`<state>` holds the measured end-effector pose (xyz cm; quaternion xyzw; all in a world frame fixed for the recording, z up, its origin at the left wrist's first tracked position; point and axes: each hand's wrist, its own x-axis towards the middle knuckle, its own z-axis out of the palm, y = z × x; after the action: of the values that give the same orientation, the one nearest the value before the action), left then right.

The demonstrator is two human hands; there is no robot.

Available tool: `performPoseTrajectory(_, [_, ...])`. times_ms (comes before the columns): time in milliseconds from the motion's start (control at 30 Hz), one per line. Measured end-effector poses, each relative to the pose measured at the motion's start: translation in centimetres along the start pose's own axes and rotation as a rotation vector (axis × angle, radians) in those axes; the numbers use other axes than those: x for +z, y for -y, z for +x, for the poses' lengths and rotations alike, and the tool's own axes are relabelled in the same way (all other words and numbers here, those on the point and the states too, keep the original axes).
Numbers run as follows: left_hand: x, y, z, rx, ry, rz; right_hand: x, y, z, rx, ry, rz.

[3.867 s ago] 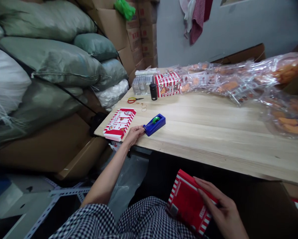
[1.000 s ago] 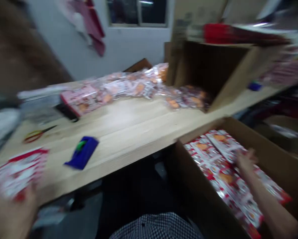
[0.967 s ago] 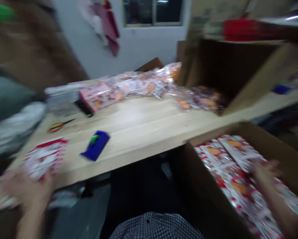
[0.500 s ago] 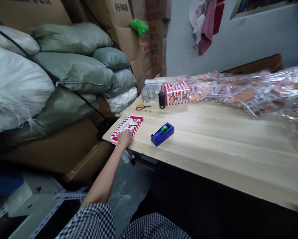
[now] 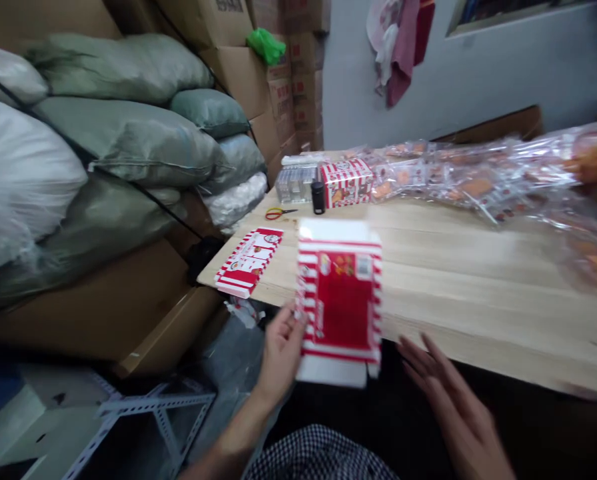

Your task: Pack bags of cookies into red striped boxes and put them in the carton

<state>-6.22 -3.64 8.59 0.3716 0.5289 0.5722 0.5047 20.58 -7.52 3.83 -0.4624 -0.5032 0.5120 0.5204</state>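
Observation:
A flattened red-and-white striped box (image 5: 346, 303) is up in front of me at the table's front edge, its white end flaps stretched out. My left hand (image 5: 284, 343) grips it by the left side, thumb and fingers closed on the cardboard. To the right of the box, apart from it, my right hand (image 5: 451, 390) is open with fingers extended and somewhat blurred. More flat striped cardboard (image 5: 251, 263) lies on the table's left corner. The held box covers the spot where the blue tape dispenser stood.
On the wooden table (image 5: 453, 267) lie scissors (image 5: 278, 213), a black bottle (image 5: 318, 198), a formed striped box (image 5: 347, 183) and clear plastic cases (image 5: 296, 183). Clear-wrapped packs (image 5: 468, 183) fill the back right. Stuffed sacks (image 5: 133, 140) and cartons (image 5: 241, 73) are stacked at the left.
My left hand has moved right from the flat cardboard at the corner, bringing one flattened box with it. My right hand has come into view at the lower right.

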Motion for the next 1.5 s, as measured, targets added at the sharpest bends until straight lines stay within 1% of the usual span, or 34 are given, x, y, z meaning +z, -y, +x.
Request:
performPoseTrajectory(33, [1.3,1.3,-1.3,-0.074,0.112,-0.025,1.2,0.3,0.8,0.099,0.009,0.084])
performPoseTrajectory(67, [2.3,2.4,-2.3,-0.101,0.172,-0.014,2.0,0.6,1.6,0.179,0.01,0.172])
performPoseTrajectory(100, [3.0,3.1,-2.8,-0.08,0.182,0.038,2.5,0.7,2.2,0.228,0.012,0.23])
performPoseTrajectory(133, [3.4,3.5,-3.0,-0.011,0.145,0.127,2.6,0.7,2.6,0.252,0.012,0.273])
performPoseTrajectory(167, [3.6,3.5,-2.7,0.097,0.084,0.244,2.4,0.7,2.6,0.261,0.019,0.294])
performPoseTrajectory(200, [3.8,3.2,-2.2,0.228,0.034,0.376,2.0,0.7,2.5,0.262,0.036,0.294])
performPoseTrajectory(233, [3.9,2.6,-1.5,0.363,0.016,0.506,1.6,0.7,2.2,0.259,0.062,0.279])
performPoseTrajectory(267, [4.0,2.0,-0.7,0.482,0.047,0.624,1.1,0.6,1.7,0.258,0.098,0.258])
performPoseTrajectory(300, [4.1,1.3,0.1,0.572,0.124,0.721,0.7,0.6,1.3,0.263,0.134,0.237])
performPoseTrajectory(333, [4.3,0.8,0.8,0.627,0.222,0.795,0.3,0.6,0.9,0.273,0.161,0.219])
performPoseTrajectory(367, [4.5,0.4,1.5,0.647,0.313,0.851,0.1,0.6,0.6,0.29,0.182,0.207])
performPoseTrajectory(400, [4.7,0.2,2.0,0.639,0.377,0.891,-0.1,0.6,0.3,0.31,0.195,0.2])
performPoseTrajectory(433, [4.9,0.1,2.4,0.608,0.415,0.917,-0.3,0.6,0.1,0.332,0.205,0.196])
performPoseTrajectory(533, [5.1,0.1,3.1,0.442,0.494,0.922,-0.5,0.2,-0.1,0.374,0.226,0.17])
performPoseTrajectory(567, [5.1,0.0,3.3,0.384,0.555,0.905,-0.6,-0.1,-0.1,0.373,0.222,0.152])
performPoseTrajectory(667, [4.9,-0.6,3.9,0.224,0.85,0.785,-1.0,-1.2,-0.2,0.367,0.19,0.067])
performPoseTrajectory(733, [4.8,-1.0,4.5,0.104,1.047,0.675,-1.3,-2.2,-0.3,0.363,0.196,0.001])
performPoseTrajectory(767, [4.8,-1.1,4.9,0.043,1.125,0.629,-1.5,-2.7,-0.4,0.352,0.213,-0.039])
performPoseTrajectory(800, [4.8,-1.1,5.3,-0.008,1.178,0.599,-1.6,-3.1,-0.5,0.326,0.222,-0.091])
performPoseTrajectory(833, [4.9,-1.0,5.7,-0.04,1.207,0.589,-1.7,-3.6,-0.6,0.286,0.22,-0.162])
performPoseTrajectory(867, [5.0,-0.8,5.9,-0.043,1.208,0.6,-1.6,-3.9,-0.7,0.233,0.206,-0.258])
performPoseTrajectory(900, [5.1,-0.6,6.1,-0.017,1.182,0.629,-1.4,-4.2,-0.8,0.163,0.176,-0.378])
performPoseTrajectory(967, [5.7,-0.2,6.0,0.056,1.089,0.709,-0.7,-4.9,-1.0,-0.018,0.104,-0.661])
performPoseTrajectory(1033, [6.7,0.1,5.6,0.098,1.02,0.771,0.3,-5.6,-1.0,-0.193,0.038,-0.928])
performPoseTrajectory(1100, [7.9,0.2,5.0,0.141,1.001,0.83,1.2,-6.4,-0.8,-0.312,-0.019,-1.072])
performPoseTrajectory(1167, [9.0,-0.1,4.4,0.239,0.98,0.912,1.6,-6.9,-0.5,-0.346,-0.046,-1.083])
performPoseTrajectory(1200, [9.4,-0.4,4.0,0.297,0.938,0.955,1.6,-7.0,-0.4,-0.344,-0.047,-1.05])
performPoseTrajectory(1233, [9.7,-0.8,3.6,0.355,0.871,0.982,1.5,-6.8,-0.3,-0.334,-0.043,-1.001])
performPoseTrajectory(1300, [9.8,-1.7,2.4,0.499,0.688,0.953,1.1,-5.8,-0.1,-0.248,-0.053,-0.88])
performPoseTrajectory(1333, [9.7,-2.0,1.7,0.584,0.588,0.899,0.8,-5.1,-0.1,-0.169,-0.078,-0.82])
performPoseTrajectory(1400, [9.1,-2.0,-0.1,0.732,0.396,0.749,0.5,-3.4,0.0,0.043,-0.187,-0.719])
performPoseTrajectory(1433, [8.8,-1.6,-1.1,0.763,0.314,0.683,0.4,-2.7,0.1,0.15,-0.26,-0.675])
performPoseTrajectory(1467, [8.5,-0.8,-2.1,0.745,0.244,0.632,0.5,-2.0,0.2,0.23,-0.325,-0.63])
performPoseTrajectory(1500, [8.3,0.1,-3.0,0.675,0.203,0.601,0.6,-1.6,0.4,0.274,-0.37,-0.581])
